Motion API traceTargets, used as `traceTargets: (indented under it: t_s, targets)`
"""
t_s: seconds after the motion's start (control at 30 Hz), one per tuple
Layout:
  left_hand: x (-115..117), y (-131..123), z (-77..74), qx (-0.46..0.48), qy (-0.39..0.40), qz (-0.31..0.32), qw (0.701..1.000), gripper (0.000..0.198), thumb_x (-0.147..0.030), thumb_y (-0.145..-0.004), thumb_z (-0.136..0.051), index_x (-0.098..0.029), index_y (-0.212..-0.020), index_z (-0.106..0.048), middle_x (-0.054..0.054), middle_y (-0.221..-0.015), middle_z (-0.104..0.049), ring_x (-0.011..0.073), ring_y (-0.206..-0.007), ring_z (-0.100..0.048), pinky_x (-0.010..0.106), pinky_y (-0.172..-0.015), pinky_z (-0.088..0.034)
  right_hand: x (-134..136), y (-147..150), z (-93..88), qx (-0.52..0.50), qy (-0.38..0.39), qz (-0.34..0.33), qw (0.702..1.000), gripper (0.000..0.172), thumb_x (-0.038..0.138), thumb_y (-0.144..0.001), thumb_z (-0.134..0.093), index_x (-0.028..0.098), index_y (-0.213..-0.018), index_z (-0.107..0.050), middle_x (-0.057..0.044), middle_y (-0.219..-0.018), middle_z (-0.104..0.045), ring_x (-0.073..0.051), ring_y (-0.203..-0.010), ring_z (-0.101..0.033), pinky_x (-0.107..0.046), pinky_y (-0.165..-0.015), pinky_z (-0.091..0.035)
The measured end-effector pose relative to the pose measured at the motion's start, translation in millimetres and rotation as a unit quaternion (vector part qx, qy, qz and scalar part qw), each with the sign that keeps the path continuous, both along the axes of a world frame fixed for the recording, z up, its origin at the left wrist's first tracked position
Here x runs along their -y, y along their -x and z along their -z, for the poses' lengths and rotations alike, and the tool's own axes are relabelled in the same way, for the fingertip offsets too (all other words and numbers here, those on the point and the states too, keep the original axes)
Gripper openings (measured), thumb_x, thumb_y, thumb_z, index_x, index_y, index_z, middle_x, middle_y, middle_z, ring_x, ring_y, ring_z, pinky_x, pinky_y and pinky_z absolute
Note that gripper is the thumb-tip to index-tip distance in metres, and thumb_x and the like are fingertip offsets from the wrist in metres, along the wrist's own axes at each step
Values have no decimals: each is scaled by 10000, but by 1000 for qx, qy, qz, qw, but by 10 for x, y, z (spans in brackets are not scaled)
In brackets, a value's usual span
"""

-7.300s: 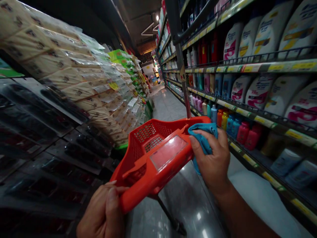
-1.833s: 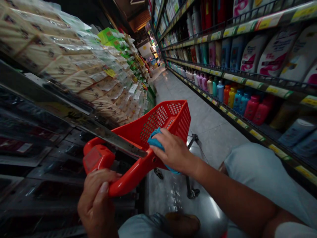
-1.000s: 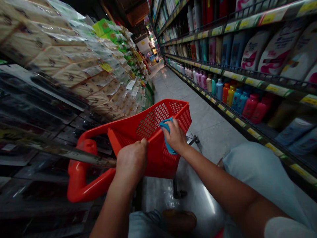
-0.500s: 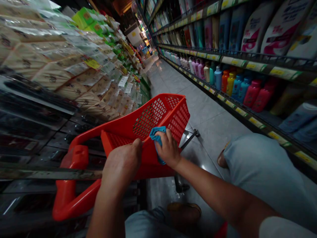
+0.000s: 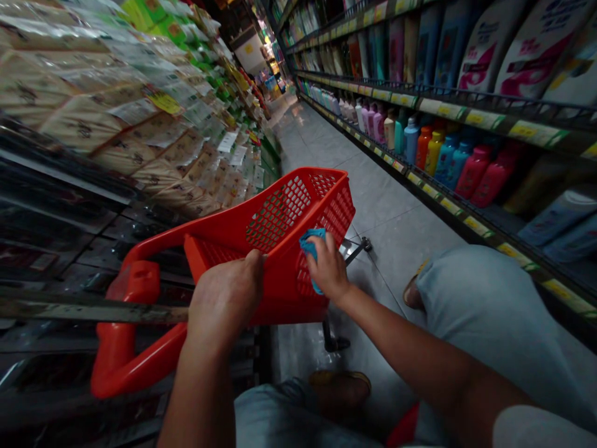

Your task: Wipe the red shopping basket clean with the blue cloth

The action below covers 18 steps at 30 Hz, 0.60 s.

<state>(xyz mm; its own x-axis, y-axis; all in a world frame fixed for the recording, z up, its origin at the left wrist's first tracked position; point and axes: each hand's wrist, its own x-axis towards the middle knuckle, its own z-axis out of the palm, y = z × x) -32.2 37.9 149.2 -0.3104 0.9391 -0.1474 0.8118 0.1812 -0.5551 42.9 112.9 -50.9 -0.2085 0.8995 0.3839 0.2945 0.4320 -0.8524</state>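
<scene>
Steady basket (image 5: 282, 286) with left hand (image 5: 227, 297) closed over rim (image 5: 298, 228); press blue cloth (image 5: 318, 234), bunched in fingers of right hand (image 5: 331, 271), flat along side

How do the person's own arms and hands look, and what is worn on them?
The left hand and right hand are bare: no gloves or watch show. The left forearm and right forearm are uncovered. A pale, plain sleeve covers the right upper arm; no left sleeve is in view.
</scene>
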Motion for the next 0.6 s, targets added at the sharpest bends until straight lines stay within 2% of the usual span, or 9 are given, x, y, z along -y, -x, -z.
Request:
traceTargets:
  t_s: [0.07,0.13,0.23,0.27,0.33,0.4,0.47,0.53,0.6]
  targets:
    - [-5,4,9,-2,1,3,1000,431,-265,-1003,-212,-182,-1053,-632,136,-817,-748,348,-823,-738,381,-653,-459,-68,4,-24,-13,32,54,998,330,203,-957,-447,173,-1256,-582,-170,-1270,-552,-284,-1101,-621,-449,-960,-527]
    - [-12,5,20,-9,3,8,1000,427,-258,-1005,-204,-188,-1039,-624,126,-802,-743,348,-818,-739,377,-645,-456,119,57,49,-13,26,42,999,317,205,-941,-477,183,-1236,-591,-165,-1262,-566,-279,-1087,-631,-431,-944,-537]
    - [-21,-4,29,-24,2,16,1000,427,-255,-1008,-194,-192,-1040,-614,120,-797,-739,340,-822,-740,370,-648,-455,579,155,435,-12,-21,-53,998,367,174,-830,-589,216,-1194,-612,-139,-1264,-594,-266,-1040,-658,-403,-894,-560]
    - [-23,-11,29,-27,2,14,1000,426,-260,-1009,-195,-192,-1041,-614,120,-794,-738,337,-821,-739,367,-646,-452,688,173,612,-28,-14,-53,998,359,183,-835,-574,206,-1193,-602,-145,-1255,-597,-266,-1044,-657,-405,-887,-560]
    - [-26,-29,25,-33,6,7,999,423,-267,-1010,-197,-195,-1039,-612,118,-788,-737,331,-815,-738,362,-639,-447,774,184,948,-80,57,37,995,254,215,-885,-499,192,-1124,-582,-137,-1132,-624,-258,-999,-659,-402,-849,-563]
    - [-28,-47,20,-34,11,4,999,423,-265,-1011,-194,-197,-1033,-611,115,-784,-737,324,-805,-737,361,-632,-444,724,191,1153,-112,126,136,976,160,235,-925,-420,217,-1018,-549,-96,-951,-622,-249,-892,-651,-384,-772,-559]
    - [-33,-59,16,-34,18,2,999,424,-257,-1010,-192,-197,-1035,-611,112,-789,-738,320,-795,-736,361,-630,-444,646,227,1145,-120,150,174,966,122,249,-942,-394,241,-968,-513,-71,-861,-603,-244,-818,-633,-367,-721,-544]
    - [-41,-62,15,-37,24,-5,999,429,-257,-1009,-196,-194,-1042,-619,116,-801,-742,322,-790,-733,363,-626,-444,622,293,951,-126,146,168,967,116,271,-961,-407,237,-1010,-507,-76,-902,-622,-233,-840,-638,-356,-750,-544]
    - [-51,-57,12,-42,26,-10,999,438,-260,-1008,-199,-189,-1059,-628,126,-818,-746,327,-796,-731,363,-626,-446,656,357,697,-144,120,118,975,168,292,-978,-430,219,-1110,-506,-95,-1034,-642,-221,-960,-647,-358,-855,-540]
